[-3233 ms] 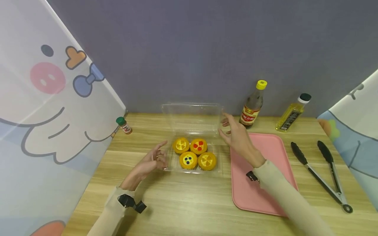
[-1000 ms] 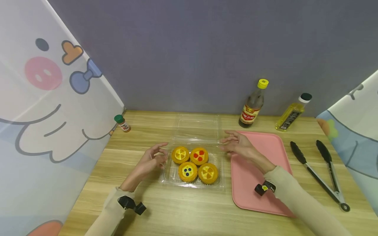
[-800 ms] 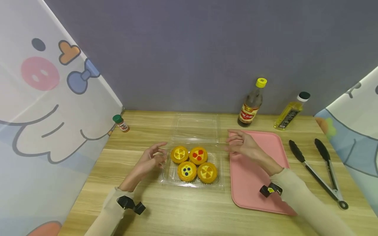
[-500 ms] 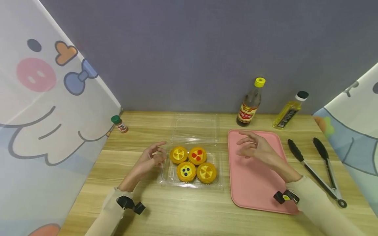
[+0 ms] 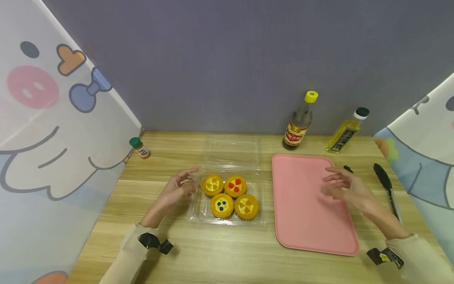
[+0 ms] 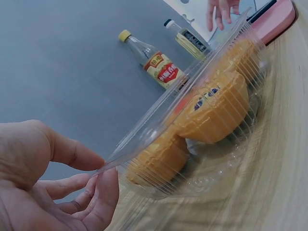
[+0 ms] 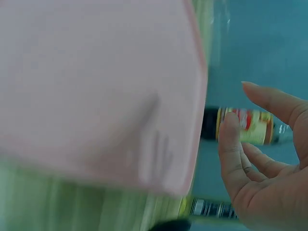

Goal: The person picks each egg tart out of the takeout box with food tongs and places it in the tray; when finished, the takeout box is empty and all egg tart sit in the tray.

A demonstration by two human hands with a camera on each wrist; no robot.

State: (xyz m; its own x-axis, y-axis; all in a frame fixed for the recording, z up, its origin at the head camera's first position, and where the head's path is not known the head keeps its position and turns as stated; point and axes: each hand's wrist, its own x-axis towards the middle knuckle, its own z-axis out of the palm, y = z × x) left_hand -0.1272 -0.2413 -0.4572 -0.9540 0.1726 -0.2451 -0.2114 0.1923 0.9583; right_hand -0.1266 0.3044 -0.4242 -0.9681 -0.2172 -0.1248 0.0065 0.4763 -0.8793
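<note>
A clear plastic clamshell box (image 5: 227,222) lies on the wooden table, its lid (image 5: 232,153) folded back toward the wall. Several egg tarts sit inside, among them one with red pieces (image 5: 235,186) and one with blue dots (image 5: 222,205). My left hand (image 5: 176,192) pinches the box's left rim between thumb and fingers, as the left wrist view shows. My right hand (image 5: 349,191) is in the air by the right edge of the pink tray (image 5: 308,221), fingers loosely bent, holding nothing. Below it lie tongs (image 5: 383,177), partly covered by hand and forearm.
Behind the tray stands a dark sauce bottle with a yellow cap (image 5: 297,128). An oil bottle (image 5: 342,136) is to its right. A small green-capped seasoning jar (image 5: 140,148) is at the back left. A grey wall (image 5: 220,79) closes off the back.
The lid, more upright at first, now lies back flat. My right hand has left the lid's side and moved right across the tray toward the tongs. My left hand stays at the box.
</note>
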